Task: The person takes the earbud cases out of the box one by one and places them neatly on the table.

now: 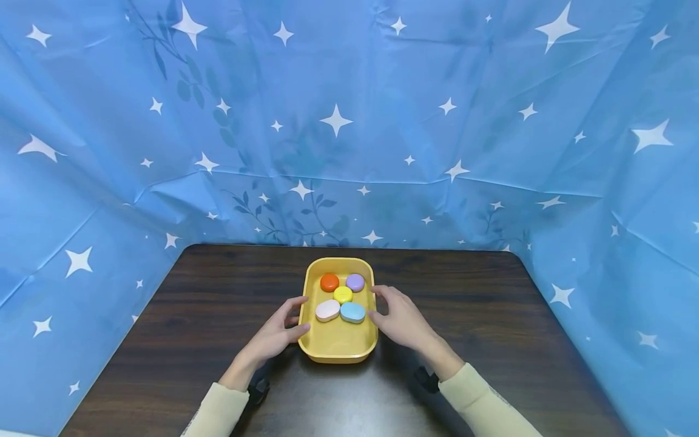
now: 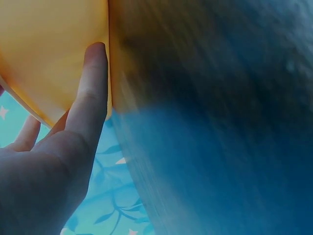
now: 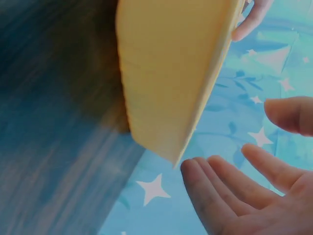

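A yellow tray [image 1: 335, 346] with raised walls sits on the dark table. My left hand [image 1: 278, 331] holds its left side, thumb and a finger at the rim; in the left wrist view a finger [image 2: 90, 83] lies along the outer wall. My right hand [image 1: 401, 315] is by the right side, and in the right wrist view its fingers [image 3: 244, 186] are spread, apart from the wall. Inside the tray lie smooth rounded pieces: an orange-red one [image 1: 329, 282], a purple one [image 1: 355, 282], a yellow one [image 1: 343, 295], a pale pink oval [image 1: 327, 310] and a light blue oval [image 1: 352, 312].
The dark wood-grain table [image 1: 218, 291] spreads out around the tray. Blue cloth [image 1: 382, 139] with white stars hangs behind the table and along both sides. Dark wrist devices [image 1: 258, 391] are worn below both hands, by the cream sleeves [image 1: 480, 394].
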{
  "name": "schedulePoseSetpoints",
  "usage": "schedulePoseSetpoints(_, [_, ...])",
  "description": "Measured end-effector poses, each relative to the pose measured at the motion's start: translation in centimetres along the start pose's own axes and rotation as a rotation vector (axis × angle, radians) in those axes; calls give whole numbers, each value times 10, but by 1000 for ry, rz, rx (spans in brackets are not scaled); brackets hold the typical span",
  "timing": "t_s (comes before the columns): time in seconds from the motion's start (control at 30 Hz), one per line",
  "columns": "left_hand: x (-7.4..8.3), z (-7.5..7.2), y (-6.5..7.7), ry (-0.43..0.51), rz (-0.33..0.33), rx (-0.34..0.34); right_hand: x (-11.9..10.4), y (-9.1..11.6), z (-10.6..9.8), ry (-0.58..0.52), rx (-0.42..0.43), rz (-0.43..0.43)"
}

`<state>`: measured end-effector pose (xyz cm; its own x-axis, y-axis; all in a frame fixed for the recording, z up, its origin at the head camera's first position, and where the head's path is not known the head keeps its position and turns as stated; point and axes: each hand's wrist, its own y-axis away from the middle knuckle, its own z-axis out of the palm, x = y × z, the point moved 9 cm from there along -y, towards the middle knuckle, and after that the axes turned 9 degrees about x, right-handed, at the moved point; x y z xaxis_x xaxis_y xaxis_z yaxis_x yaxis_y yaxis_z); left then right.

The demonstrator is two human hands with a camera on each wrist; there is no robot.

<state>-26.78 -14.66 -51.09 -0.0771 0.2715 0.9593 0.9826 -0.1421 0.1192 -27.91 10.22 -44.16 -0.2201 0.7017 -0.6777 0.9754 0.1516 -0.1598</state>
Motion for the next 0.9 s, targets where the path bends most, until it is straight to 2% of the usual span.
schedulePoseSetpoints(0.2, [1, 2, 1, 48, -2, -44, -25, -5, -3, 59, 56, -103])
schedulePoseSetpoints(0.43, [1, 2, 1, 46, -1, -35, -43, -11, -1, 145, 86, -173])
schedulePoseSetpoints(0.7, [0, 2, 1, 77, -12, -25, -52, -17, 11, 151, 61, -235])
schedulePoseSetpoints(0.9, [-2, 2, 0, 101, -13, -37, -50, -21, 28, 230, 17, -250])
